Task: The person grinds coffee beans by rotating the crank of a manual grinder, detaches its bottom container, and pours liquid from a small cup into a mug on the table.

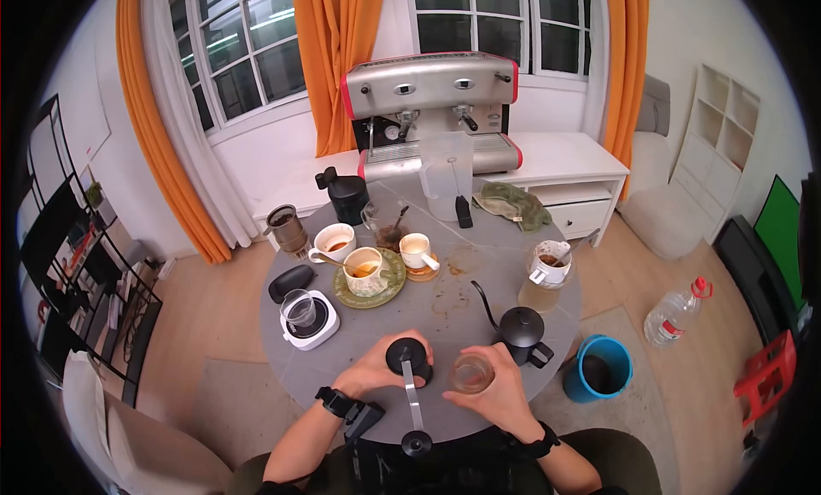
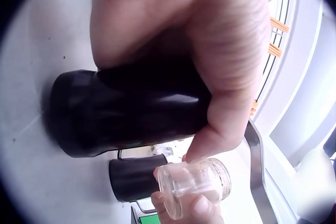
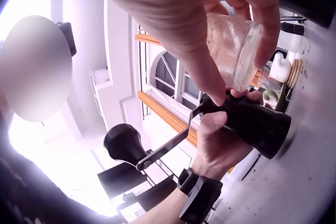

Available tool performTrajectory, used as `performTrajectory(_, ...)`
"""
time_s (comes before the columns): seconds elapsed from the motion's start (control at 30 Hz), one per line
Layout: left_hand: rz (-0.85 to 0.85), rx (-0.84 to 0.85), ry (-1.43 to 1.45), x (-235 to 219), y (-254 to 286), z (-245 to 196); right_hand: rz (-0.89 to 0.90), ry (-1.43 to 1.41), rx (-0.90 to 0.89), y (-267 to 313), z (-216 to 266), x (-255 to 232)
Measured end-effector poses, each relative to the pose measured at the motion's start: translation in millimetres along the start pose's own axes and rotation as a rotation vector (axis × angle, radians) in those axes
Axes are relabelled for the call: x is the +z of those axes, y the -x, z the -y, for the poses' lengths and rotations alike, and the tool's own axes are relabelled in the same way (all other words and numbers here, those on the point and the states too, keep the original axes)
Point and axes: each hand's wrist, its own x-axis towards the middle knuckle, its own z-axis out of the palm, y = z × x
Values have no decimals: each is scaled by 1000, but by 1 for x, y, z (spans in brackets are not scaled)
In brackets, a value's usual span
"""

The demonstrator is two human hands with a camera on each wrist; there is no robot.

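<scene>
Black grinder [image 1: 408, 359] half-hidden under left hand [image 1: 374, 371]

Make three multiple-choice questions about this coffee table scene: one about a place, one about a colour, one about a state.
1. Where is the black gooseneck kettle?
A. on the floor
B. on the table, beside the right hand
C. on the espresso machine

2. What colour is the bucket on the floor?
A. blue
B. orange
C. white

3. What is the right hand doing?
A. lying flat on the table
B. turning the crank
C. holding a small glass jar

Answers: 1 B, the kettle stands on the grey table next to that hand. 2 A, its wall is blue. 3 C, its fingers grip the glass jar, while the left hand grips the black grinder.
</scene>
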Motion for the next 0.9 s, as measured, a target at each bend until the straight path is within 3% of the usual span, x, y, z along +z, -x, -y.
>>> performTrajectory(0.2, 42, -19, -26, 2, 1, 1, 2, -91, 117, 3, 10, -4)
performTrajectory(0.33, 39, -59, 12, 2, 1, 0, -31, -52, 47, 1, 7, -8)
performTrajectory(0.53, 47, -110, 37, -4, 7, -3, -178, -177, 94, -14, 31, -52)
performTrajectory(0.6, 69, -97, 17, -10, 13, -2, -281, -51, 80, -26, 34, -78)
performTrajectory(0.7, 71, -109, 177, -24, 25, -4, -384, 361, -110, -54, 42, -118)
performTrajectory(0.73, 76, -102, 182, -32, 28, -2, -386, 371, -110, -65, 43, -130)
performTrajectory(0.8, -55, 56, 357, -46, 31, 3, -373, 736, -349, -87, 39, -149)
performTrajectory(0.83, -137, 123, 347, -48, 29, -3, -374, 744, -348, -96, 37, -155)
performTrajectory(0.9, -201, 174, 403, -52, 17, -3, -226, 930, -462, -111, 34, -163)
